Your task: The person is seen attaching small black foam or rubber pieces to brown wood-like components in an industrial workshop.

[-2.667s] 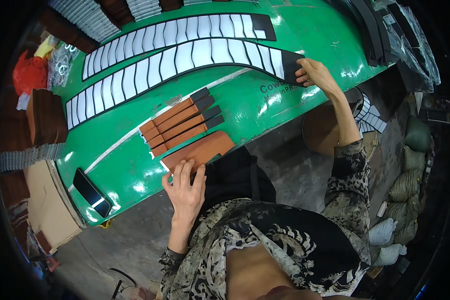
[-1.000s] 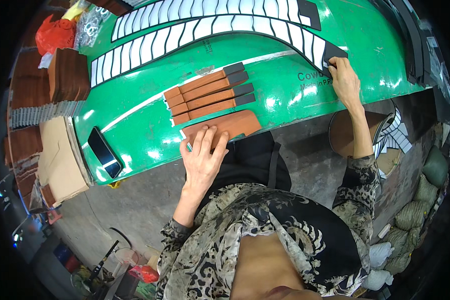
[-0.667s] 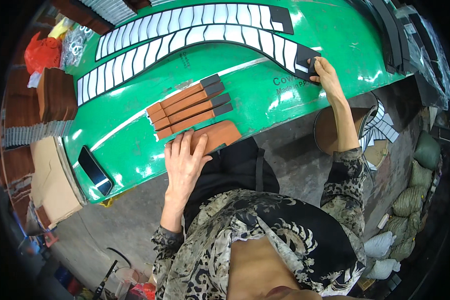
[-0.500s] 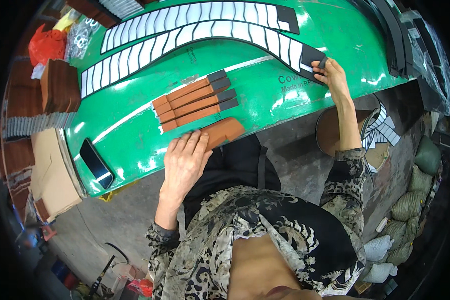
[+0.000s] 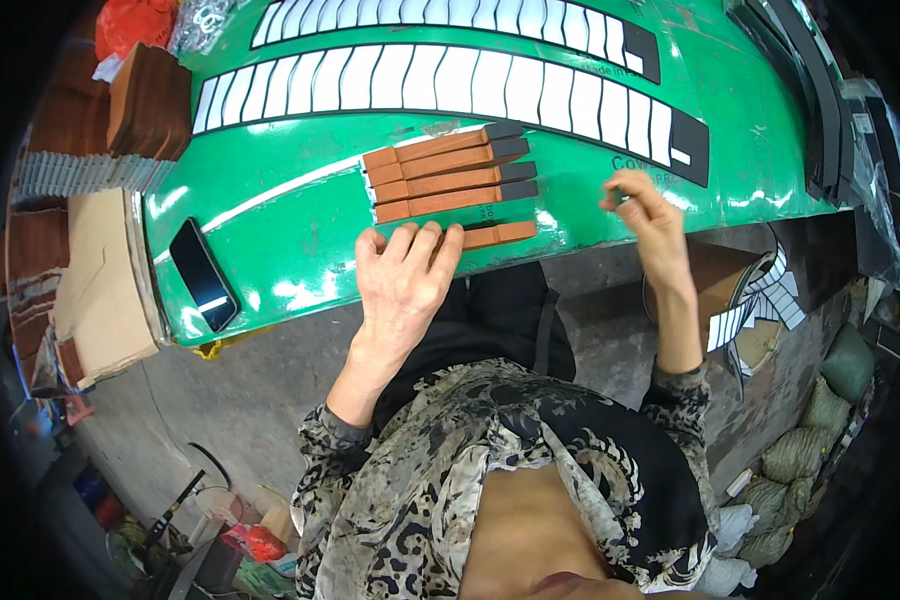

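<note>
My left hand (image 5: 407,285) is closed over a brown wood-coloured block (image 5: 502,235) at the table's near edge. The block's right end sticks out past my fingers and is bare brown. Over the table's edge to the right, my right hand (image 5: 655,225) pinches a small dark piece (image 5: 619,197). Just beyond the block lie several similar brown blocks (image 5: 435,187) side by side, their right ends covered in black. Farther back, a long black strip sheet (image 5: 691,150) carries a row of white-backed pieces. A second such sheet (image 5: 647,45) lies behind it.
The green table (image 5: 280,215) holds a phone (image 5: 203,275) at left. Stacked brown blocks (image 5: 148,105), a cardboard piece (image 5: 100,280) and a red bag (image 5: 135,27) stand farther left. Black strips (image 5: 805,110) lie at right; a bin with white-patched scraps (image 5: 710,285) stands below the edge.
My right hand has left the black sheet's end, moving toward me with a small dark piece. The sheet now lies flatter. My left hand has turned the block onto a narrower side.
</note>
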